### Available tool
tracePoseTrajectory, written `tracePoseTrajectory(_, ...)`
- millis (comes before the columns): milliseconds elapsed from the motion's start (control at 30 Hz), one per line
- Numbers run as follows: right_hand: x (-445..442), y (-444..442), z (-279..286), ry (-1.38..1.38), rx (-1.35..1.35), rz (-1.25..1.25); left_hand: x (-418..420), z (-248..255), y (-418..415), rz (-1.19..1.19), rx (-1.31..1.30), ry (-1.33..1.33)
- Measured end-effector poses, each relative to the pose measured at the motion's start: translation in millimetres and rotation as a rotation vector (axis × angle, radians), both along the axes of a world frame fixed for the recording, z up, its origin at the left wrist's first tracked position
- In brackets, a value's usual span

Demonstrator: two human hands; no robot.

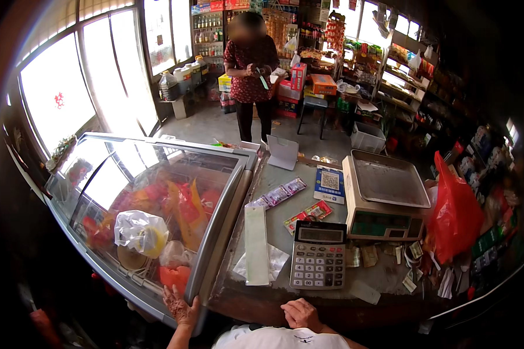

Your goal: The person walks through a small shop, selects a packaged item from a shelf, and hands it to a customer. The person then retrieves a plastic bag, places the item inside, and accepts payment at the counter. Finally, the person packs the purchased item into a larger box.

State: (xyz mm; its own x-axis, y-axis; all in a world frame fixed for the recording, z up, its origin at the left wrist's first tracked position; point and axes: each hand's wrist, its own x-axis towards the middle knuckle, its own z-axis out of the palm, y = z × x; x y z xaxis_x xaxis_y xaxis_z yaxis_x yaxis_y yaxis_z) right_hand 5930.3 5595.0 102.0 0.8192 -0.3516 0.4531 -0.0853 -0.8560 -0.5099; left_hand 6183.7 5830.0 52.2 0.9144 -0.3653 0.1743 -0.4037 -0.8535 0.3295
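My left hand (181, 306) lies with spread fingers on the front corner of a glass-topped display freezer (222, 209). Through or on the glass show a clear plastic bag (135, 229) with something yellow in it and a red bag (174, 277). My right hand (300, 313) rests at the counter's near edge, fingers curled, with nothing seen in it; its palm is hidden. Just beyond it stands a desk calculator (318, 257). Left of the calculator, a long pale green strip (256, 246) lies over a clear plastic wrapper (279, 261).
On the counter (288, 192) are a weighing scale (384, 205), purple sachets (279, 193), red-green packets (309, 214), a code card (329, 184) and scattered banknotes (369, 256). A red plastic bag (454, 213) stands right. Across the counter, a person (252, 74) holds a light-green object (262, 79).
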Motion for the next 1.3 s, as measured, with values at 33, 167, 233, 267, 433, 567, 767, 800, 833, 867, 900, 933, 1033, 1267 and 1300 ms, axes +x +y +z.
tracePoseTrajectory(33,5,-2,1,-0.009,0.005,0.037,0,1,-1,-0.001,-0.005,0.001)
tracePoseTrajectory(167,43,-1,14,-0.033,-0.046,0.243,-3,0,-3,-0.018,-0.024,0.006)
tracePoseTrajectory(233,72,8,14,-0.117,-0.051,0.294,-2,-3,3,0.0,0.008,-0.001)
tracePoseTrajectory(267,84,12,17,-0.114,-0.035,0.327,-1,-4,1,0.008,0.02,0.028)
tracePoseTrajectory(433,132,35,9,-0.101,-0.053,0.467,2,-2,1,0.0,0.04,0.029)
tracePoseTrajectory(567,141,36,-3,-0.021,-0.093,0.58,3,-1,-2,-0.005,0.047,0.032)
tracePoseTrajectory(767,142,31,0,-0.148,0.078,0.603,3,-3,4,-0.01,0.058,0.032)
tracePoseTrajectory(800,141,29,1,-0.15,0.083,0.61,2,-4,2,-0.014,0.046,0.034)
tracePoseTrajectory(833,140,28,1,-0.161,0.093,0.607,2,-3,1,-0.012,0.045,0.032)
tracePoseTrajectory(867,141,29,1,-0.173,0.104,0.606,3,-1,2,-0.009,0.044,0.03)
tracePoseTrajectory(900,140,29,0,-0.175,0.113,0.611,1,-3,1,0.0,0.039,0.036)
tracePoseTrajectory(933,139,28,-2,-0.161,0.11,0.609,0,-5,1,-0.006,0.04,0.032)
tracePoseTrajectory(1033,138,27,-9,-0.127,0.122,0.605,2,-6,-1,-0.016,0.041,0.028)
tracePoseTrajectory(1267,139,27,-14,-0.127,0.177,0.606,3,-10,5,-0.02,0.054,0.016)
tracePoseTrajectory(1300,140,27,-15,-0.126,0.176,0.613,2,-10,5,-0.02,0.055,0.013)
